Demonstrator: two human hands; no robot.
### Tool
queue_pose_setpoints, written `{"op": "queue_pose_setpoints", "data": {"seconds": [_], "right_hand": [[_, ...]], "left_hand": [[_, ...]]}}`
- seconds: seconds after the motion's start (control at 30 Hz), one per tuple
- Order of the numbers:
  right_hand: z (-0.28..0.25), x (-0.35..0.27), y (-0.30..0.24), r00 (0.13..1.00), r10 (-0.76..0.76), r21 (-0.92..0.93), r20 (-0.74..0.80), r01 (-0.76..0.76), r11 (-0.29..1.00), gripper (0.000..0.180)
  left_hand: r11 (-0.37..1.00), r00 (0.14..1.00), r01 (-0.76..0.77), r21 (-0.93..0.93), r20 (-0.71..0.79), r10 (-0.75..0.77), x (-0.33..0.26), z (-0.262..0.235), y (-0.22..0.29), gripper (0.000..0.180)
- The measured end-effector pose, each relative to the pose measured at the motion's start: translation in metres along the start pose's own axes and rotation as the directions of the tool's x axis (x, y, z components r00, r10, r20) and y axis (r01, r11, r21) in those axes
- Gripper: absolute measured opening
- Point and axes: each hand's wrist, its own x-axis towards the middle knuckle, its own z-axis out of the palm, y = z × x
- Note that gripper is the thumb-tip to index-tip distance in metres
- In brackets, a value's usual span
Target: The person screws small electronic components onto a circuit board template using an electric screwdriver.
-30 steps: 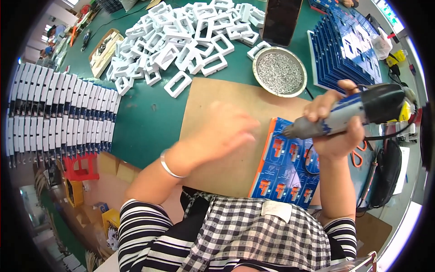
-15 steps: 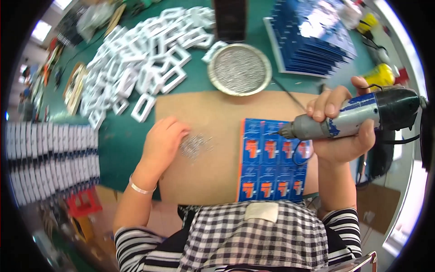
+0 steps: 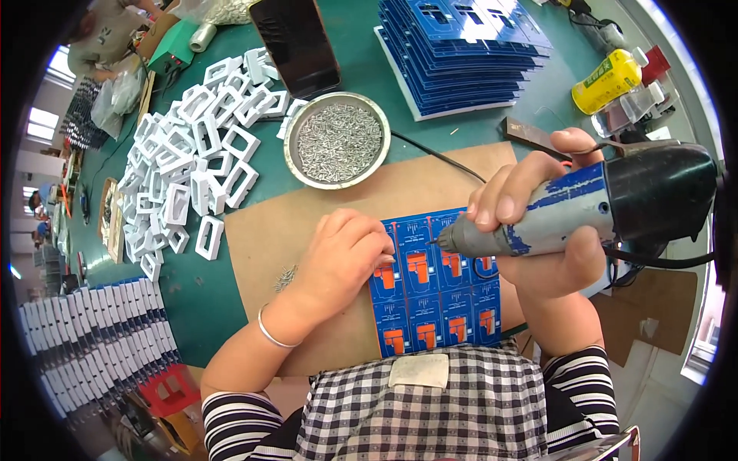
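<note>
My right hand (image 3: pixel 538 207) is wrapped round a grey and blue electric screwdriver (image 3: pixel 565 203) with a black back end. Its bit points left, over a blue circuit board panel (image 3: pixel 442 296) with orange patches. At the panel's upper left edge, my left hand (image 3: pixel 346 257) has its fingers pinched together; anything between them is too small to make out. Beside my left wrist lies a small heap of loose screws (image 3: pixel 286 278), partly hidden by the hand. Panel and heap rest on a brown board (image 3: pixel 254 230).
A round metal bowl of screws (image 3: pixel 338 146) stands beyond the brown board, with a dark phone (image 3: pixel 296 46) behind it. White plastic frames (image 3: pixel 192 154) are heaped at left. Stacked blue panels (image 3: pixel 461 69), a yellow bottle (image 3: pixel 607 81) and a dark block (image 3: pixel 534 137) stand far right.
My left hand has moved right, from the loose screws to the panel's edge. My right hand keeps the screwdriver over the panel, its bit now further left. The whole view has shifted.
</note>
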Motion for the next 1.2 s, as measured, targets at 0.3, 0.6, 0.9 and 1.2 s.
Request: {"op": "queue_pose_setpoints", "data": {"seconds": [0.3,0.6,0.9,1.2], "right_hand": [[0.0,-0.004,-0.003,0.997,0.079,-0.086,0.014,-0.077,0.993,0.074],[0.009,-0.002,0.006,0.994,0.063,-0.14,0.094,-0.049,0.989,0.072],[0.022,0.024,0.035,0.983,0.069,-0.146,0.167,-0.044,0.988,0.07],[0.012,0.001,0.022,0.964,0.071,-0.145,0.255,-0.035,0.989,0.068]], "left_hand": [[0.989,0.997,-0.029,0.143,0.069,0.019,0.003,-0.001,0.005,0.018],[0.989,0.997,-0.071,0.132,0.042,0.066,0.005,0.0,0.004,0.016],[0.997,0.998,-0.036,-0.067,-0.055,0.032,0.002,0.011,-0.003,0.022],[0.996,0.997,-0.029,-0.079,-0.073,0.023,-0.002,0.01,-0.006,0.022]]}}
